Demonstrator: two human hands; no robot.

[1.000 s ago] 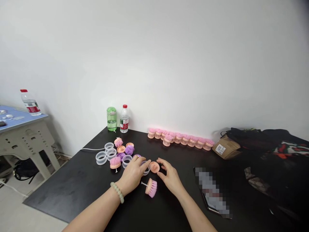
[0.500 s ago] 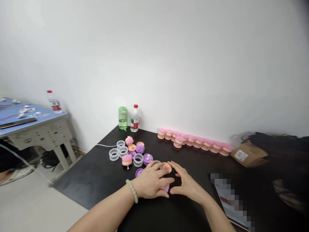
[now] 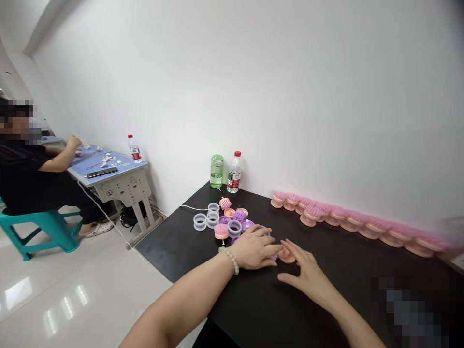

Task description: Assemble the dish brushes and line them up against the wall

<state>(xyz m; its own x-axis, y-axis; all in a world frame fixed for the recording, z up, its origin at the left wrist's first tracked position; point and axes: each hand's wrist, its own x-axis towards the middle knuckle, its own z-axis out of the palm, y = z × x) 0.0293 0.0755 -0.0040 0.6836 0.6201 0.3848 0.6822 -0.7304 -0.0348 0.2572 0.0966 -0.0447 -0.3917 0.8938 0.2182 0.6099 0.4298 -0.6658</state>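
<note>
My left hand point(image 3: 253, 249) lies palm down over the right side of a cluster of small parts, fingers spread. Beneath its fingertips a lilac bristled piece point(image 3: 273, 257) shows in part. A peach round cup-like part point(image 3: 287, 256) sits on the black table between my hands. My right hand point(image 3: 308, 273) curves around its right side, thumb and fingers apart; whether the fingertips touch it I cannot tell. Beside my left hand are clear rings point(image 3: 200, 222), a purple bristled piece point(image 3: 239, 215) and a pink bristled brush head on a peach base point(image 3: 221, 231).
Pink brush heads point(image 3: 340, 216) line the wall side of the black table point(image 3: 261, 304). A green bottle point(image 3: 216, 173) and a water bottle point(image 3: 234, 174) stand at the back corner. Leftward, a person point(image 3: 25, 164) sits on a teal stool point(image 3: 47, 232) at a blue desk point(image 3: 81, 169).
The view has swung left, bringing the seated person into sight. My hands have drawn slightly apart, and the peach part between them shows more fully.
</note>
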